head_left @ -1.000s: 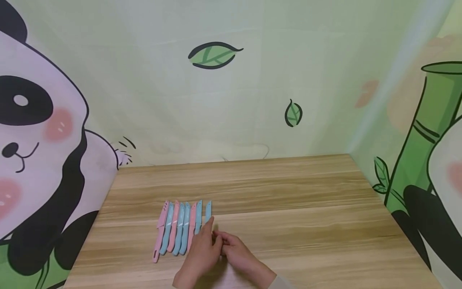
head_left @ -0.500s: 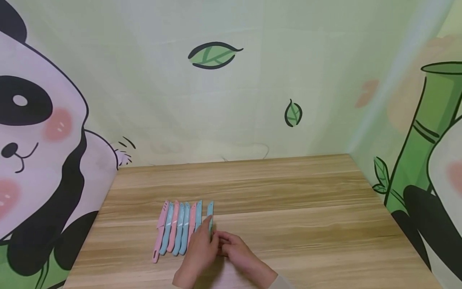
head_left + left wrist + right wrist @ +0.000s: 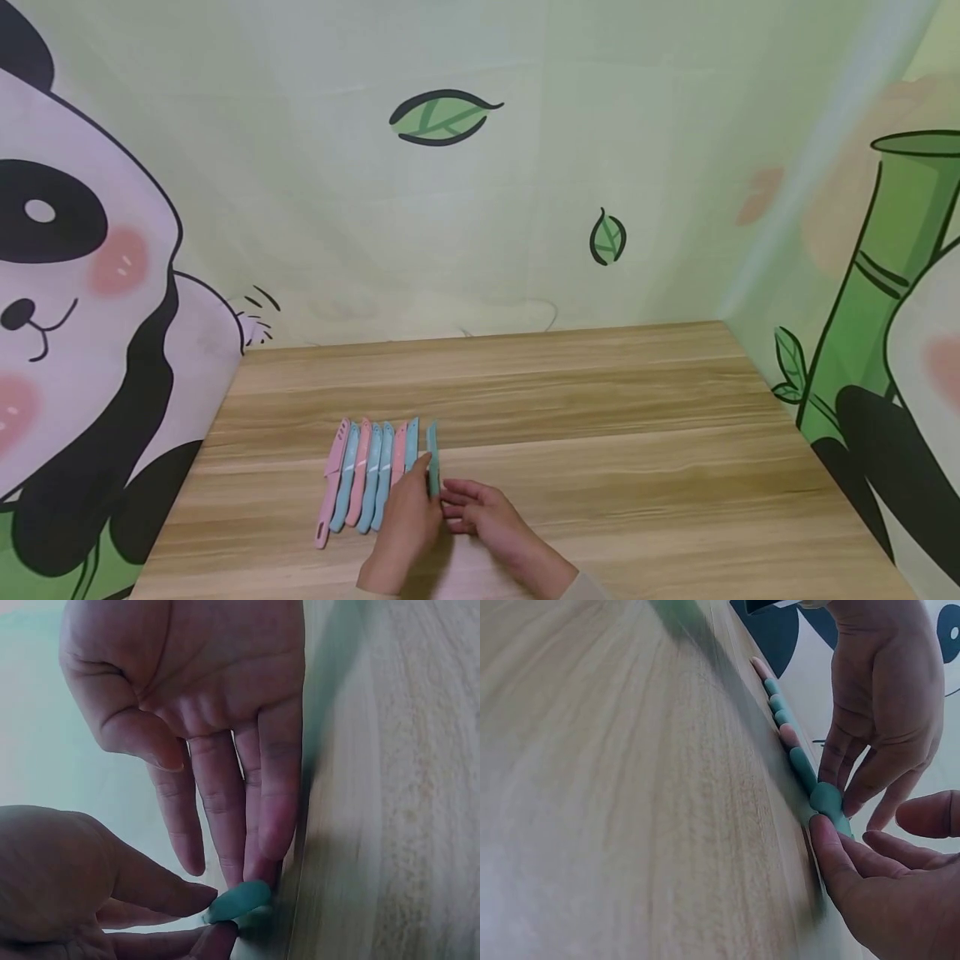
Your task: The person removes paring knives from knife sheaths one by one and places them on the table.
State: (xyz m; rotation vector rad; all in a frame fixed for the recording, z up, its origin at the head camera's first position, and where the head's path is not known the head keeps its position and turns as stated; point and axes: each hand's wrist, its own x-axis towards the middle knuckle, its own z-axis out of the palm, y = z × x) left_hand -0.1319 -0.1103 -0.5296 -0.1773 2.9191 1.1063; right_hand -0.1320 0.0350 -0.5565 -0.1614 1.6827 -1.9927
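A row of several pink and blue sheathed knives (image 3: pixel 367 475) lies side by side on the wooden table (image 3: pixel 600 467), seen from its end in the right wrist view as a line of rounded tips (image 3: pixel 784 720). Just right of the row, one more blue knife (image 3: pixel 432 458) stands tipped on its edge between both hands. My left hand (image 3: pixel 420 492) lays straight fingers (image 3: pixel 255 825) against its left side. My right hand (image 3: pixel 450 504) pinches its near end (image 3: pixel 240 900) between thumb (image 3: pixel 832 855) and fingers. The handle part is hidden under the hands.
A printed cloth backdrop with a panda (image 3: pixel 82 275), leaves and bamboo (image 3: pixel 877 275) closes off the table at the back and both sides. Bare wood stretches to the right of the hands and behind the row.
The blue knife has shifted left, closer to the row, and turned up onto its edge. Both hands followed it slightly left.
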